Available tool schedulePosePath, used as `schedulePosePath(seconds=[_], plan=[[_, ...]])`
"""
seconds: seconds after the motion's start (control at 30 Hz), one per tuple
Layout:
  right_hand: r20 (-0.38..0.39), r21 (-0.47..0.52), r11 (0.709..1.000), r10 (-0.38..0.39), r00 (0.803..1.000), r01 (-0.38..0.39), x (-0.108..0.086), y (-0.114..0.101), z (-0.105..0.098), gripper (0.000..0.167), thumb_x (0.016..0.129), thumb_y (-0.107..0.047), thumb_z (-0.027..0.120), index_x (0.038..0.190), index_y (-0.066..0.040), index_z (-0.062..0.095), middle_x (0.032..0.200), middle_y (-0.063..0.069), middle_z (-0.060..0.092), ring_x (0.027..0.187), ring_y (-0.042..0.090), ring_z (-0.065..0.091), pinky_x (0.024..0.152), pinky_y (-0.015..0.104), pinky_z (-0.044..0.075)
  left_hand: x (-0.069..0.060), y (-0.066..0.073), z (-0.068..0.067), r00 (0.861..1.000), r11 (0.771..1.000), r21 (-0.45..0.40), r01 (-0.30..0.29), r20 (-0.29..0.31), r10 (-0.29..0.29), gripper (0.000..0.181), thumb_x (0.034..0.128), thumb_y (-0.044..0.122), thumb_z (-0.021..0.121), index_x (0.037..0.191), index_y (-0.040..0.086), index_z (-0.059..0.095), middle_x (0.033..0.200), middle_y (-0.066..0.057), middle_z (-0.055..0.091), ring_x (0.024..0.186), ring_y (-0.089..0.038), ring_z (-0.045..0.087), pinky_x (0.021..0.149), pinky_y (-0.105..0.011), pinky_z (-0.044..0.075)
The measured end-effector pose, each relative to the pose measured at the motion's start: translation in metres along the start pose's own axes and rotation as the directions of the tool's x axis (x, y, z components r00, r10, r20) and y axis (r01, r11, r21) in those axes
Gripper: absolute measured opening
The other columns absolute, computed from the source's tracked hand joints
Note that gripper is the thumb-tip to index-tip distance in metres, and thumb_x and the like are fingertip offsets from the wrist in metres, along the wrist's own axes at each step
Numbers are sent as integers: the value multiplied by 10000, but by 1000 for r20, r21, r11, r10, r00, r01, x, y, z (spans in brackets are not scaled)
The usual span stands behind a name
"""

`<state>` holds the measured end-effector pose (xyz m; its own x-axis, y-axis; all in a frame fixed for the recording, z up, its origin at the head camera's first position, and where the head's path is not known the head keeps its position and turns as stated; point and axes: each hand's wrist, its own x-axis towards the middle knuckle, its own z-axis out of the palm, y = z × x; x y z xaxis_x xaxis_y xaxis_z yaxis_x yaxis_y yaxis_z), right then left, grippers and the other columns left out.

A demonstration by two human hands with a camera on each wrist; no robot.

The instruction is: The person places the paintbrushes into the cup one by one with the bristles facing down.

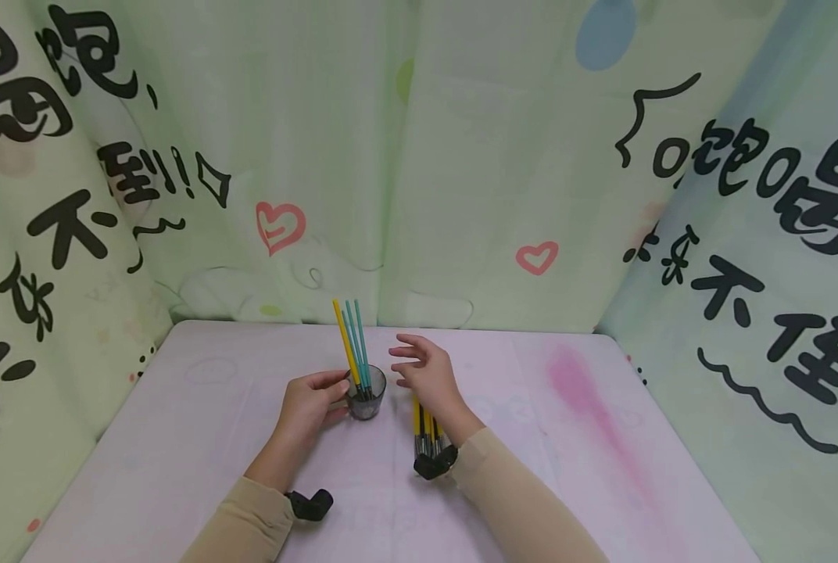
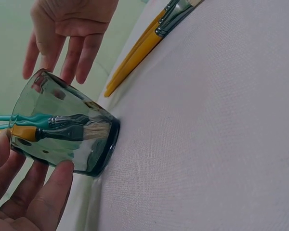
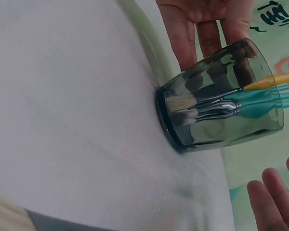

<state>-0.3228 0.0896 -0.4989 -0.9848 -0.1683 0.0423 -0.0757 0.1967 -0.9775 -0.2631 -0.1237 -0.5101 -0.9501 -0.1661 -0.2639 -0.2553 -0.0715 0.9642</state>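
A smoky clear glass (image 1: 367, 404) stands upright on the table, holding one yellow-handled paintbrush (image 1: 346, 342) and several teal-handled paintbrushes (image 1: 360, 344), bristles down. From its left side my left hand (image 1: 309, 404) grips the glass, thumb near the rim and fingers along the wall, as the left wrist view shows. To the right of the glass, apart from it, my right hand (image 1: 429, 377) is raised with fingers spread and nothing in them. Below that hand, several yellow-handled paintbrushes (image 1: 427, 428) lie on the table, partly hidden by the right wrist and its black camera mount.
A pale pink cloth covers the table (image 1: 531, 469), with a darker pink streak on the right. Printed curtains (image 1: 461, 156) with lettering and hearts hang behind and on both sides. A black camera mount (image 1: 311, 505) sits on the left wrist.
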Motion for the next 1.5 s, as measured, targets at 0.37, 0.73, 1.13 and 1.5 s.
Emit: schedulePosePath(seconds=[0.37, 0.73, 1.13, 1.5], plan=[[-39, -9, 1000, 24, 999, -25, -5, 7, -16, 515, 994, 15, 680, 1467, -188, 649, 1335, 158, 754, 1125, 384, 766, 822, 404, 700, 0, 1, 0, 1000, 1000, 14, 5, -15, -5, 299, 1023, 103, 730, 1303, -2, 748, 1307, -237, 719, 1061, -249, 750, 898, -446, 688], [-99, -31, 996, 81, 992, -84, -12, 17, -36, 561, 957, 47, 705, 1465, -185, 652, 1293, 172, 766, 1033, 336, 780, 793, 410, 701, -1, 0, 0, 1000, 1000, 23, 2, -17, -1, 296, 1024, 107, 733, 1300, 1, 750, 1290, -227, 724, 1093, -280, 744, 907, -455, 685], [-151, -96, 980, 156, 976, -172, -17, 23, -52, 594, 939, 12, 756, 1497, -142, 625, 1229, 128, 771, 954, 278, 768, 731, 382, 698, 0, -1, 0, 1000, 1000, 13, 9, -20, -9, 296, 1021, 98, 733, 1300, 0, 748, 1285, -225, 723, 1087, -281, 746, 916, -458, 683], [-159, -159, 956, 222, 962, -247, -23, 29, -60, 588, 938, -10, 745, 1497, -146, 623, 1214, 128, 745, 921, 237, 723, 651, 346, 681, 0, 0, 1, 1000, 1000, 17, 8, -19, -7, 295, 1029, 104, 723, 1304, 3, 749, 1306, -233, 722, 1081, -269, 748, 914, -448, 684]])
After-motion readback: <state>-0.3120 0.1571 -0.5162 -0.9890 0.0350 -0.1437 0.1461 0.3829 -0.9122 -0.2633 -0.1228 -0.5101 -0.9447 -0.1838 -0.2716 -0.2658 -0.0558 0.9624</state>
